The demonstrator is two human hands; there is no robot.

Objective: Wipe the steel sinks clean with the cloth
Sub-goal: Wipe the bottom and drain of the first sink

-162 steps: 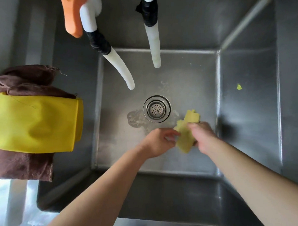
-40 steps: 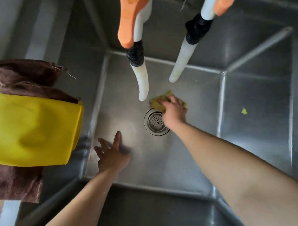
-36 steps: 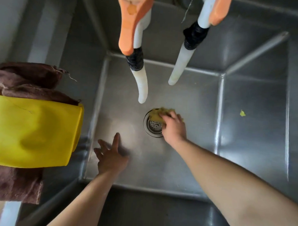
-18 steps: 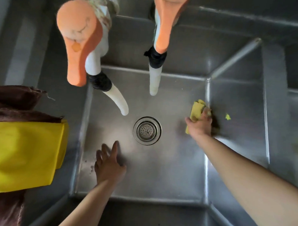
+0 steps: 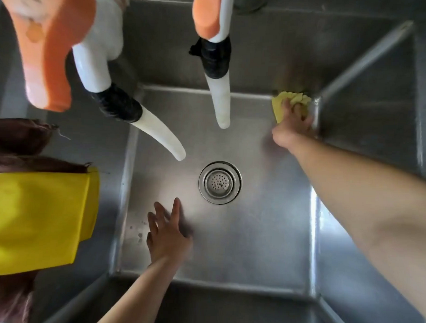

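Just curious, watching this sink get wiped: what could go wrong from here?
The right hand grips the cloth in the far corner, so the seam there may be missed. The left hand rests flat on the steel floor, which looks wet near it, and could slip.

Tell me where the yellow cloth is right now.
In the head view, the yellow cloth is in the sink's far right corner, pressed to the floor under the right hand.
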